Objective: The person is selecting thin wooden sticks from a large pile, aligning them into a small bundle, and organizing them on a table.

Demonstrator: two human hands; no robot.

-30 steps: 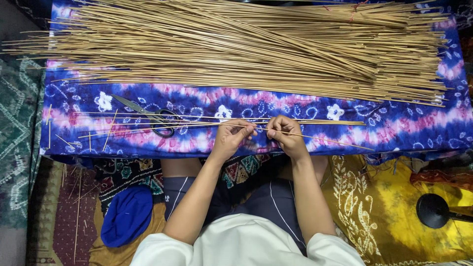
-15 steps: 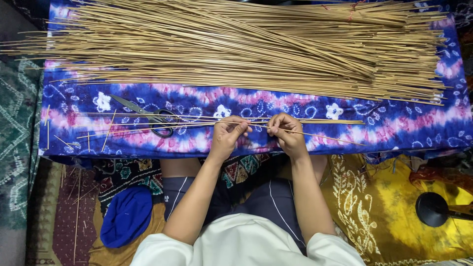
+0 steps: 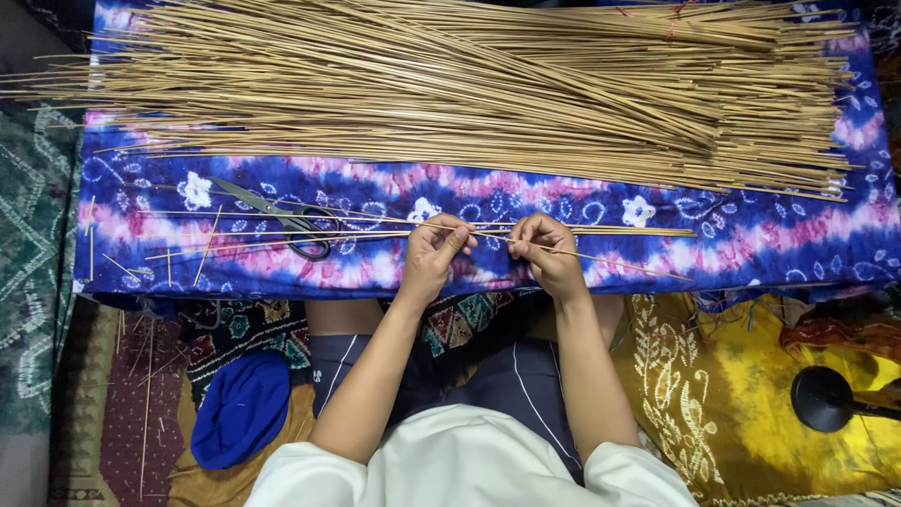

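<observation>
From the head camera, the left hand [image 3: 436, 252] and the right hand [image 3: 547, 253] are both closed with pinching fingers on one thin bamboo stick [image 3: 601, 258], which lies across the blue and pink tie-dye cloth [image 3: 751, 239] just in front of the person. Black scissors [image 3: 296, 225] rest on the cloth, left of the hands. A big pile of sticks [image 3: 469, 84] lies further away.

Matt, dry sticks [image 3: 450, 84] (split wood, thin) lie on soft printed cloth [image 3: 751, 235]; scissors [image 3: 291, 225] are dark metal.
</observation>
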